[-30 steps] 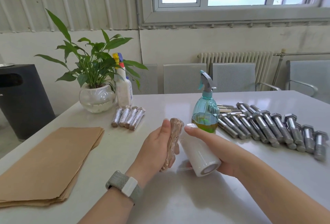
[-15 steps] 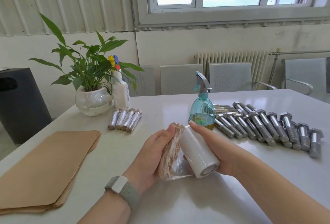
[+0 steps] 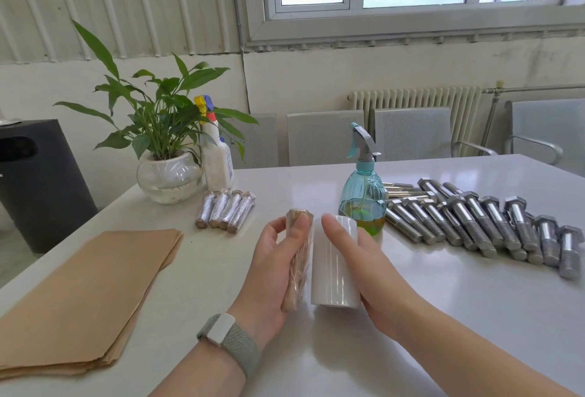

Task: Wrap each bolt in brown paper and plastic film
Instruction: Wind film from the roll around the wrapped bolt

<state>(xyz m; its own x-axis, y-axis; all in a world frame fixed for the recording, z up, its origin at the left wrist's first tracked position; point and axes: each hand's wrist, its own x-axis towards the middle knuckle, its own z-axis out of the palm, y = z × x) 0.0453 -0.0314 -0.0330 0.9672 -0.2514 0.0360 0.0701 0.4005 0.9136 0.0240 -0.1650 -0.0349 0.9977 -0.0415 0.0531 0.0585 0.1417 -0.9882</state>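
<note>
Gripping a paper-wrapped bolt (image 3: 297,262) in the left hand (image 3: 270,273): brown, crinkled, glossy under a skin of clear film, standing almost upright just over the white table (image 3: 443,317), its upper end poking out above the fingertips, thumb curled across the front and the other fingers behind. Pressed close against its right side, a white roll of plastic film (image 3: 335,262), also nearly upright, clasped by the right hand (image 3: 370,273) with the thumb lying along the front and the fingers round the far side. On the left wrist, a grey woven band (image 3: 229,341) with a white clasp. Lying at the near left, a flat stack of brown paper sheets (image 3: 85,295). Farther back, four finished wrapped bolts (image 3: 225,213) side by side, and on the right a long row of bare steel hex bolts (image 3: 481,222). Between them, a teal spray bottle (image 3: 362,200) holding yellow-green liquid. Beyond, a green plant in a glass bowl (image 3: 169,175) and a white spray bottle (image 3: 217,162), its label too blurred to read.
</note>
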